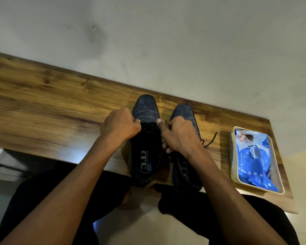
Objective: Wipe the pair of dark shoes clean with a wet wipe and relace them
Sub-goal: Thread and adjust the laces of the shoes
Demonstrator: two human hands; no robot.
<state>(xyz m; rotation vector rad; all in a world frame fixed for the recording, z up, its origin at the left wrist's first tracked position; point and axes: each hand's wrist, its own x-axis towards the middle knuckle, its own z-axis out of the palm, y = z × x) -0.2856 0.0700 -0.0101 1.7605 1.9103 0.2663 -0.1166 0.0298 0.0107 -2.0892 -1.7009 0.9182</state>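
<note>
Two bare arms reach out from the near edge, over dark trousers. The wooden table (pixel 42 96) runs from left to right, with a pale wall behind it.

Two dark blue shoes stand side by side on the table, heels near the person and toes pointing at the wall. The left shoe (pixel 146 138) has white letters printed inside. The right shoe (pixel 184 167) is partly hidden under the right arm.

The left hand (pixel 119 125) is curled shut at the left side of the left shoe's opening, pinching its edge. The right hand (pixel 179 134) sits between the two shoes, curled too. Its thumb presses on the right side of the left shoe's opening. Its fingers are bent around something thin, but I cannot tell if that is the lace.

A thin dark lace (pixel 211 139) trails out on the table just right of the right hand.

The shoes look soft and fuzzy, with pale stitch lines across the toes.

Further right sits a cream tray (pixel 234 167). A blue pack of wet wipes (pixel 254 161) lies in it, apart from both hands.
</note>
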